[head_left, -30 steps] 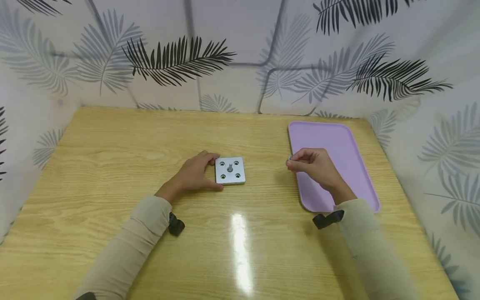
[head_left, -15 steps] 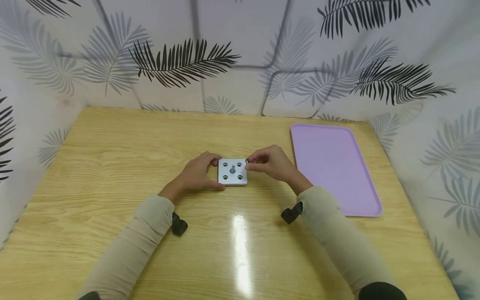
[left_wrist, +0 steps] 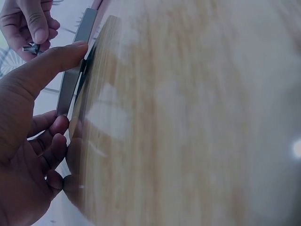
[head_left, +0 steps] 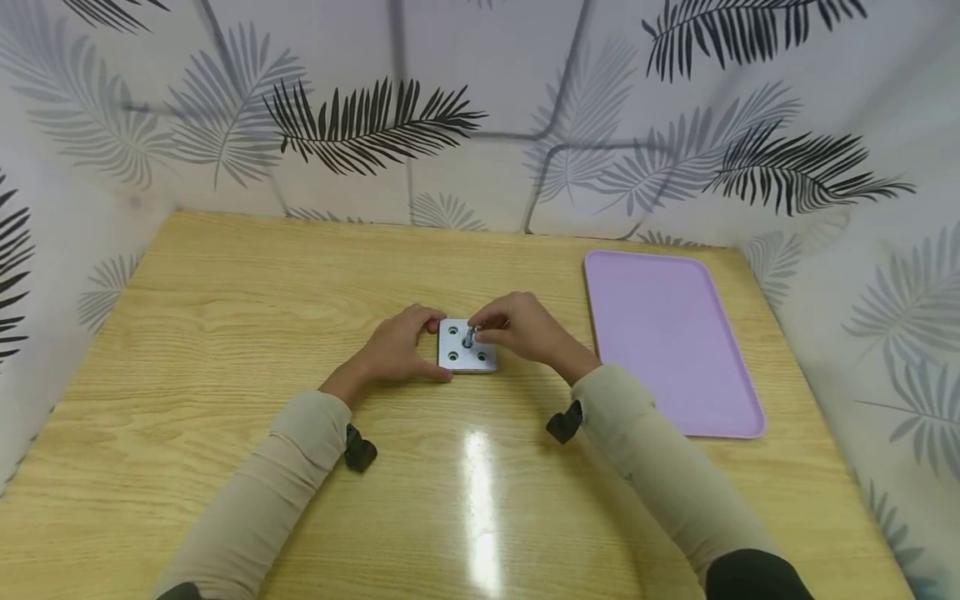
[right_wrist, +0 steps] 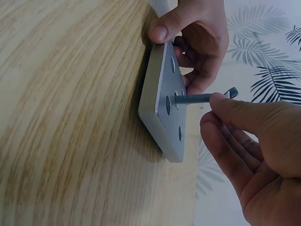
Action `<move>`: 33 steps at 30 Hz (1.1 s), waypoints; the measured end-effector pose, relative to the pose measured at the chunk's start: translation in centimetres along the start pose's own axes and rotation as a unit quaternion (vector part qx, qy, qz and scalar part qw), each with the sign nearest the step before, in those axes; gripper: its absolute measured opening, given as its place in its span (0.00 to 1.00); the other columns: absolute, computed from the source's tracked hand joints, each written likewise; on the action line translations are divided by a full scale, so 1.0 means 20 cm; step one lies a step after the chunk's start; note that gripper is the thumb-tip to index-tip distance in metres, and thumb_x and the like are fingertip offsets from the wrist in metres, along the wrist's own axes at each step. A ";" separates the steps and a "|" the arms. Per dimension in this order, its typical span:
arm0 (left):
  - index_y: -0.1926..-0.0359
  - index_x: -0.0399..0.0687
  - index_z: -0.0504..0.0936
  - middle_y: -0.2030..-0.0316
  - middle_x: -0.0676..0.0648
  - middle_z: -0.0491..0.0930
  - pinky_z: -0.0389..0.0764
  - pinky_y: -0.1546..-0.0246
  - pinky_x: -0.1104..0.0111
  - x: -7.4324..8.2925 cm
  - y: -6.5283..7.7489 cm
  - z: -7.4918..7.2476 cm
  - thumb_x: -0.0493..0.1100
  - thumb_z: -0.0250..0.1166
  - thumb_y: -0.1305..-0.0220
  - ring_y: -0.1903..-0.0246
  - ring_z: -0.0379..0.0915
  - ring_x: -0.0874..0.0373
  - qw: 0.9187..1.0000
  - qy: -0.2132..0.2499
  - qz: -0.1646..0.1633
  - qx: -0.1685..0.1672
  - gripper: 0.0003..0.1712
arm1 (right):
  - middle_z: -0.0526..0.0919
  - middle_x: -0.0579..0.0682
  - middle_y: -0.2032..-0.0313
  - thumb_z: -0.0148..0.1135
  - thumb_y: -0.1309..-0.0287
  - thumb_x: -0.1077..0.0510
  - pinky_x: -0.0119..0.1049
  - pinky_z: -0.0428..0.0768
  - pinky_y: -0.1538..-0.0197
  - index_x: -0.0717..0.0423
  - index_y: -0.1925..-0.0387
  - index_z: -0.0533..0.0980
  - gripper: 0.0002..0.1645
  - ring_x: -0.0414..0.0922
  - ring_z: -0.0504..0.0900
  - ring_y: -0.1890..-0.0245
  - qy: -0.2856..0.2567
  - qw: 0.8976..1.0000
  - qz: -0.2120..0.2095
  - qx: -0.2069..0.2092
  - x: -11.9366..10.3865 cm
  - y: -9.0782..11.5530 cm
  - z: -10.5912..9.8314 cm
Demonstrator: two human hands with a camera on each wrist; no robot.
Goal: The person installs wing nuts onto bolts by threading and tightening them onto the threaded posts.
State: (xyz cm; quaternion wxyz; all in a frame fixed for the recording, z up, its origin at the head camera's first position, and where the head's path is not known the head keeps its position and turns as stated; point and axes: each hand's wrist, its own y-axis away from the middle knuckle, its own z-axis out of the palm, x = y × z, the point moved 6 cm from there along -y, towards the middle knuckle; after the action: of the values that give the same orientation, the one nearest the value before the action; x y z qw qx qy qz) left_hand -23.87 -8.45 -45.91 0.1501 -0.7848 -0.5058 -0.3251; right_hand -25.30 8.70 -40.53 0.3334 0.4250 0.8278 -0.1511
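A square silver metal plate (head_left: 459,365) with round holes lies on the wooden table, a threaded bolt (right_wrist: 190,99) standing up from its middle. My left hand (head_left: 397,346) grips the plate at its left side, thumb at the near corner and fingers at the far one. Over the plate, my right hand (head_left: 525,327) pinches a small metal wing nut (right_wrist: 231,92) between thumb and fingers at the bolt's top end. The fingertips hide most of the nut, so I cannot tell whether it is on the thread. In the left wrist view the plate (left_wrist: 70,89) shows edge-on.
A lilac tray (head_left: 675,333) with a raised rim lies on the right part of the wooden table (head_left: 300,267). A curtain with a leaf print (head_left: 375,125) hangs behind the table and along its sides.
My right hand has moved left from over the tray's edge to the bolt, carrying the wing nut. The left hand keeps its grip on the plate.
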 end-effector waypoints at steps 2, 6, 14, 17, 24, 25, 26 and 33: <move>0.33 0.44 0.69 0.48 0.47 0.74 0.68 0.39 0.53 0.00 0.00 0.00 0.58 0.81 0.56 0.48 0.70 0.52 1.000 0.000 0.000 -0.001 0.52 | 0.89 0.57 0.58 0.69 0.42 0.64 0.37 0.84 0.56 0.62 0.55 0.85 0.13 0.47 0.88 0.60 0.005 1.000 -0.003 -0.005 -0.01 0.00 0.01; 0.33 0.45 0.69 0.48 0.47 0.74 0.68 0.39 0.53 0.00 0.00 0.00 0.58 0.81 0.56 0.48 0.70 0.53 1.000 -0.005 0.000 -0.001 0.52 | 0.89 0.58 0.57 0.69 0.41 0.64 0.38 0.85 0.56 0.62 0.54 0.85 0.13 0.49 0.88 0.59 -0.002 1.000 -0.004 -0.005 -0.01 0.00 0.02; 0.33 0.44 0.69 0.49 0.47 0.74 0.69 0.41 0.53 0.00 0.00 0.00 0.58 0.81 0.55 0.49 0.70 0.53 1.000 -0.009 0.004 0.002 0.51 | 0.89 0.57 0.58 0.70 0.42 0.63 0.37 0.84 0.58 0.62 0.55 0.85 0.13 0.49 0.88 0.60 0.000 1.000 -0.015 0.005 -0.01 -0.01 0.04; 0.33 0.45 0.69 0.49 0.47 0.74 0.69 0.41 0.53 0.00 0.00 0.00 0.58 0.80 0.55 0.49 0.70 0.53 1.000 -0.009 0.005 0.000 0.51 | 0.89 0.57 0.58 0.70 0.42 0.63 0.37 0.84 0.58 0.61 0.55 0.85 0.13 0.49 0.88 0.60 0.003 1.000 -0.014 0.001 -0.02 -0.01 0.04; 0.33 0.45 0.70 0.49 0.47 0.74 0.69 0.42 0.53 0.01 0.00 0.00 0.58 0.81 0.55 0.49 0.70 0.52 1.000 -0.007 0.006 0.003 0.51 | 0.89 0.57 0.58 0.70 0.43 0.64 0.35 0.84 0.60 0.62 0.55 0.86 0.13 0.49 0.88 0.61 0.001 1.000 -0.014 -0.004 -0.02 -0.02 0.04; 0.33 0.45 0.70 0.49 0.47 0.74 0.69 0.42 0.53 0.01 0.00 0.00 0.58 0.81 0.56 0.49 0.70 0.52 1.000 -0.007 0.006 0.004 0.51 | 0.88 0.57 0.59 0.70 0.43 0.64 0.34 0.83 0.61 0.62 0.56 0.86 0.12 0.48 0.87 0.61 0.001 1.000 -0.014 -0.002 -0.02 -0.02 0.04; 0.33 0.46 0.70 0.49 0.47 0.74 0.69 0.42 0.53 0.01 0.00 0.00 0.58 0.81 0.56 0.49 0.70 0.52 1.000 -0.007 0.007 0.005 0.51 | 0.88 0.57 0.59 0.70 0.43 0.64 0.34 0.83 0.61 0.62 0.56 0.86 0.12 0.48 0.87 0.62 0.002 1.000 -0.013 -0.001 -0.02 -0.02 0.04; 0.34 0.47 0.71 0.49 0.47 0.74 0.69 0.42 0.53 0.01 0.00 0.00 0.58 0.81 0.57 0.49 0.70 0.52 1.000 -0.014 0.007 0.003 0.51 | 0.89 0.54 0.65 0.74 0.46 0.58 0.27 0.76 0.67 0.60 0.63 0.87 0.10 0.41 0.83 0.70 0.025 0.999 0.019 0.020 -0.02 -0.03 0.05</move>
State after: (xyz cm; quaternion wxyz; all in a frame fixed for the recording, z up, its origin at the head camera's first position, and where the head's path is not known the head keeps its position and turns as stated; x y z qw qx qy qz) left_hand -23.84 -8.31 -45.74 0.1476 -0.7926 -0.5033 -0.3111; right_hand -25.17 7.65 -40.94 0.3067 0.4505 0.8249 -0.1503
